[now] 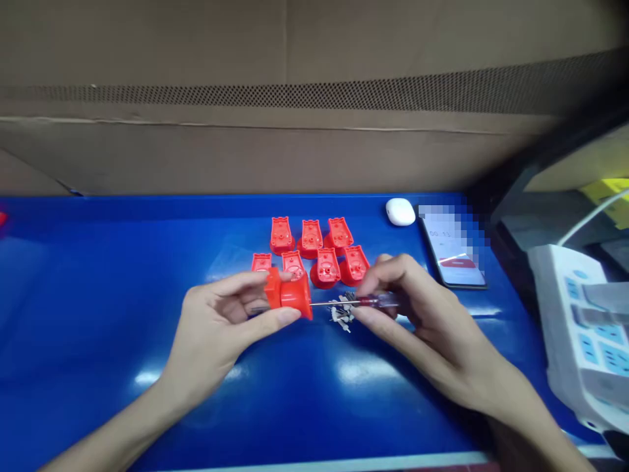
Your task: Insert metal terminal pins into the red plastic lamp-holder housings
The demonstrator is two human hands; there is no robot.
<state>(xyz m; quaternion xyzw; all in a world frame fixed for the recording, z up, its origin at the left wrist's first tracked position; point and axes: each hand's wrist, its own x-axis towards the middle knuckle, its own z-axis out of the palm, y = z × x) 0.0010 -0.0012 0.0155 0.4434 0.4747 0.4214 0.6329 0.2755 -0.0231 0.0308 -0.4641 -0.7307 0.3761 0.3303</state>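
Note:
My left hand (pixel 230 321) is closed around a red plastic housing (pixel 295 296), held sideways above the table with its round end to the right. My right hand (pixel 413 314) grips a screwdriver (pixel 376 300) by its dark translucent handle. The metal shaft runs left into the round end of the housing, where its tip is out of sight. Thin dark pieces, perhaps wires, show at the housing's left end near my left fingers. Beneath the shaft lies a small pile of white and dark metal parts (pixel 341 311); their kind is too small to tell.
Several more red housings (pixel 327 265) stand in two rows behind my hands on the blue table (pixel 122 275). A white rounded case (pixel 400 212) and a phone (pixel 455 249) lie at the back right. A white power strip (pixel 584 328) stands at the right edge. Cardboard (pixel 246 160) walls the back.

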